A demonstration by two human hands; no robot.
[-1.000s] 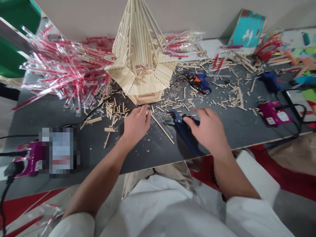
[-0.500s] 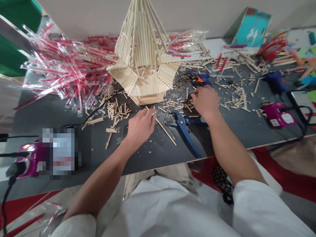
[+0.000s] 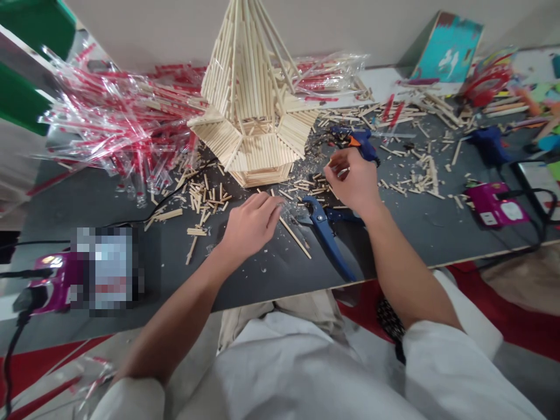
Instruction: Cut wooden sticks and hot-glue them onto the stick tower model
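Stick tower [image 3: 251, 116] is judged well advanced: spire and tiered eaves are glued up; loose offcuts [image 3: 205, 201] lie scattered on the desk [image 3: 131, 198], so trimming and fitting look unfinished. Right hand [image 3: 353, 178]: fingers [image 3: 335, 169] are pinched narrow on 1 short stick [image 3: 343, 172], with the glue gun [image 3: 359, 142] just beyond them and the blue cutters [image 3: 326, 230] just below. Left hand [image 3: 251, 224]: fingers are laid nearly flat, tips on debris beside 1 long stick [image 3: 295, 236]; whether anything is held cannot be told. The tower stands just beyond the left fingertips.
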